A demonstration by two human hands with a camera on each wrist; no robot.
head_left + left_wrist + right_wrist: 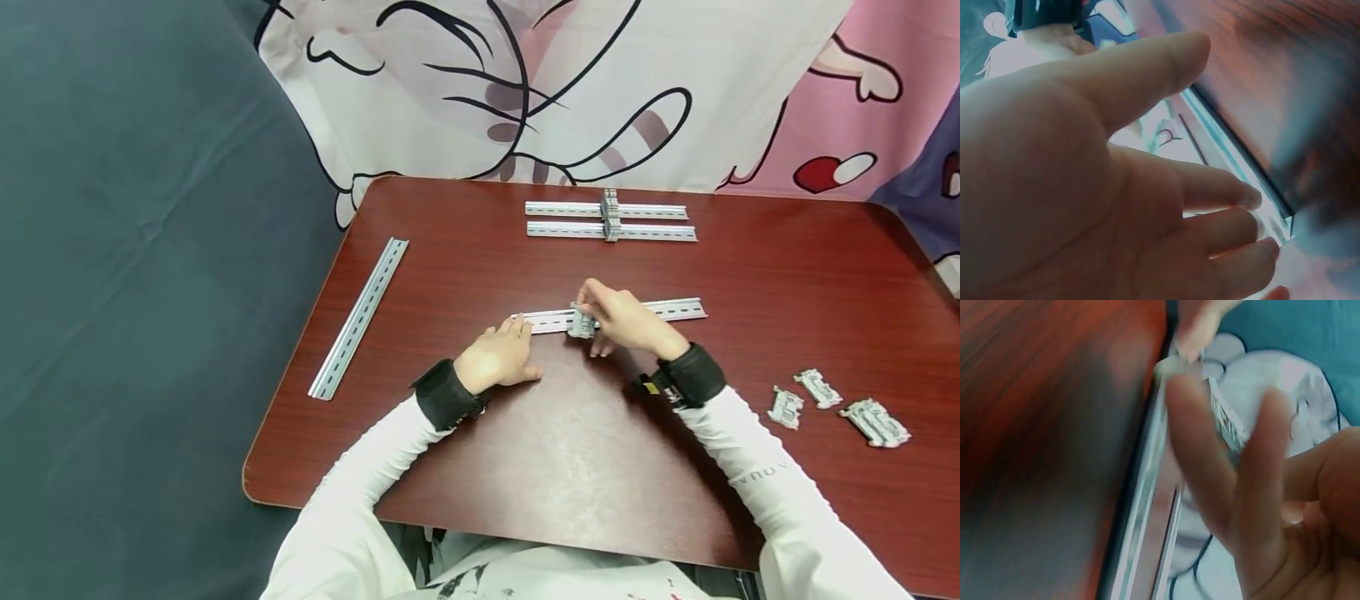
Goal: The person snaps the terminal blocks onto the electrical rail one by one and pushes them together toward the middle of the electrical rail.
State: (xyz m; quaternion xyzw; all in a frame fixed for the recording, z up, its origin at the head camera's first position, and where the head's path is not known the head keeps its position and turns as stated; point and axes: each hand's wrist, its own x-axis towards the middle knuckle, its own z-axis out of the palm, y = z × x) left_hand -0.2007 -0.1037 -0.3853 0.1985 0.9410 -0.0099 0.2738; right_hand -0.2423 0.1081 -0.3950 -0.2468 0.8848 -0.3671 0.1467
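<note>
A slotted metal DIN rail [678,309] lies across the middle of the table. On it sits a small group of grey terminal blocks [581,323], also partly visible behind fingers in the right wrist view. My left hand [497,357] rests on the rail's left end with fingers extended and thumb apart; its palm fills much of the left wrist view. At the blocks, my right hand [626,321] bends its upper fingers over the far end and grips there. Other fingers of that hand hang loose and blurred in the right wrist view; the contact itself is partly hidden.
Two parallel rails [652,232] carrying grey terminal blocks [611,215] lie near the table's back edge. Another rail [358,319] lies slanted at the left. Loose terminal blocks [875,422] are scattered at the right. A patterned curtain [600,100] hangs behind the table.
</note>
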